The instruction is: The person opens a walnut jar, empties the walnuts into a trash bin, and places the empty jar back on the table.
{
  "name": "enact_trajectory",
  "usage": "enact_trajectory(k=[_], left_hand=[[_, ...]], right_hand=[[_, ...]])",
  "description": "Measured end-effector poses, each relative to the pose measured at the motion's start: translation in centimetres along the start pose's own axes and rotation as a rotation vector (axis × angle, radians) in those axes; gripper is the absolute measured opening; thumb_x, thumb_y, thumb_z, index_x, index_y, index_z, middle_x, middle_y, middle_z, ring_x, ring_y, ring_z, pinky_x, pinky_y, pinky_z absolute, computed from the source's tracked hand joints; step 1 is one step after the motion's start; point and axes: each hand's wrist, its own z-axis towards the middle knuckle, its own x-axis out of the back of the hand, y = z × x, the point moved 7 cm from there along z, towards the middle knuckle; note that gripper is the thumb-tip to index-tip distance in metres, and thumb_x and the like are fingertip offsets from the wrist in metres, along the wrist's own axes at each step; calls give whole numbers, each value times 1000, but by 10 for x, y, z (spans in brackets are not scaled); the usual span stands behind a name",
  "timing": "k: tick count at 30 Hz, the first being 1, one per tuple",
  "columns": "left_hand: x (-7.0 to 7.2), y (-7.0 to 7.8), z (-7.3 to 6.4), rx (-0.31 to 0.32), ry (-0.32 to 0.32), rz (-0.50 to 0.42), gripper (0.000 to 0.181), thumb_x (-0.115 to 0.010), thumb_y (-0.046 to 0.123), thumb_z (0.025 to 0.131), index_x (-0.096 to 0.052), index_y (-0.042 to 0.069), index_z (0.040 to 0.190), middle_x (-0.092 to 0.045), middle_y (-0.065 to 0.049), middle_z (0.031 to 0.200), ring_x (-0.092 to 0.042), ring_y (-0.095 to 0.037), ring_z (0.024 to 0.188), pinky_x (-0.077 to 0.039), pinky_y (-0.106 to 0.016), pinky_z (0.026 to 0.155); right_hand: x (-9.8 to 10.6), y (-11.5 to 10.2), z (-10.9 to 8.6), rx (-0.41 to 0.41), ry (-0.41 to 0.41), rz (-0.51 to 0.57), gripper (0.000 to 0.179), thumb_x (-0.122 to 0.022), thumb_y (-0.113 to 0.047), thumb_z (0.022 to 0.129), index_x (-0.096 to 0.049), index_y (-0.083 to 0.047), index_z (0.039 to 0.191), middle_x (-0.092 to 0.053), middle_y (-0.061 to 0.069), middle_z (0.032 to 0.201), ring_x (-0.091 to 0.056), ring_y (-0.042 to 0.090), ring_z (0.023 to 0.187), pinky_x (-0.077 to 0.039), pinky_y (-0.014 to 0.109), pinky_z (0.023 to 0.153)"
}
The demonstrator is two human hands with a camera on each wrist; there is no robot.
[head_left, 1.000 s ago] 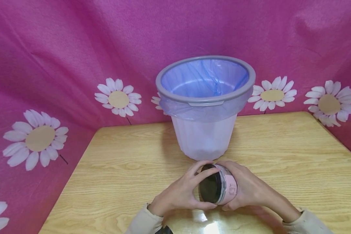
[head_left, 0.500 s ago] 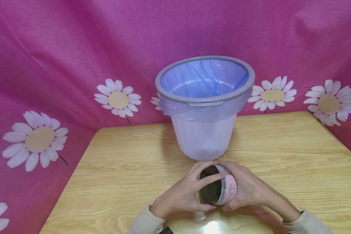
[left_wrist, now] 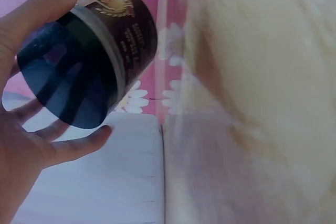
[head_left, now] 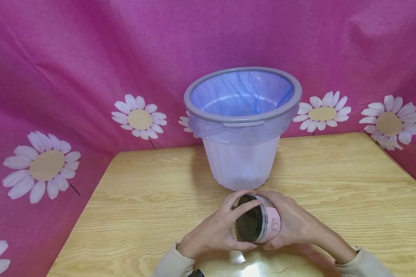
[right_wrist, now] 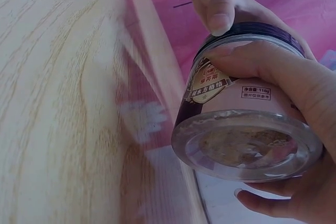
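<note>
One tilted jar (head_left: 263, 223), left hand (head_left: 217, 227) curled round black lid (head_left: 249, 225), right hand (head_left: 294, 223) gripping body (head_left: 273, 224)

Counted: one lidded jar (head_left: 273, 225), one left hand (head_left: 217, 229), one right hand (head_left: 294, 222), two sleeves (head_left: 175, 262), one trash bin (head_left: 242, 163), one bin liner (head_left: 240, 94), one wood-grain table (head_left: 152, 184), six printed daisies (head_left: 140, 119) in head view, partial ones included.

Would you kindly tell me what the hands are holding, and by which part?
A labelled jar: the left hand holds it by its black lid, the right hand by its body.
</note>
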Motion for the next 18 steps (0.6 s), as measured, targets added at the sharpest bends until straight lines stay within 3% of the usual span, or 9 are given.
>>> enact_trajectory(k=[5,7,13,18], left_hand=[[1,-4,-2,89,-20,-83,101,-88,32,67,-30,23,149,-20,-3,152,-35,-19,135,-39,-30,107],[2,-3,-1,63,-11,-57,100,-88,33,66,-31,22,148,-22,-4,152,-34,-19,136,-38,-31,108],[2,4,0,-95,25,174,95,-86,42,65,-38,21,144,-30,-9,150,-26,-30,139,-31,-36,113],[1,5,0,-121,17,147,95,-85,38,67,-35,19,145,-30,-11,149,-31,-25,137,-32,-31,112]], right_hand=[[0,-1,0,26,14,-13,108,-95,-36,34,-50,-14,130,-56,-14,119,-56,4,98,-51,31,82],[0,-1,0,22,11,-13,109,-95,-37,34,-49,-16,131,-56,-14,120,-56,5,98,-52,31,82],[-1,1,-1,-13,-12,-4,115,-95,-42,35,-45,-18,136,-55,-12,125,-56,7,103,-52,34,85],[0,1,0,-10,-13,-2,114,-95,-42,35,-45,-20,135,-54,-13,125,-55,7,104,-51,34,86]])
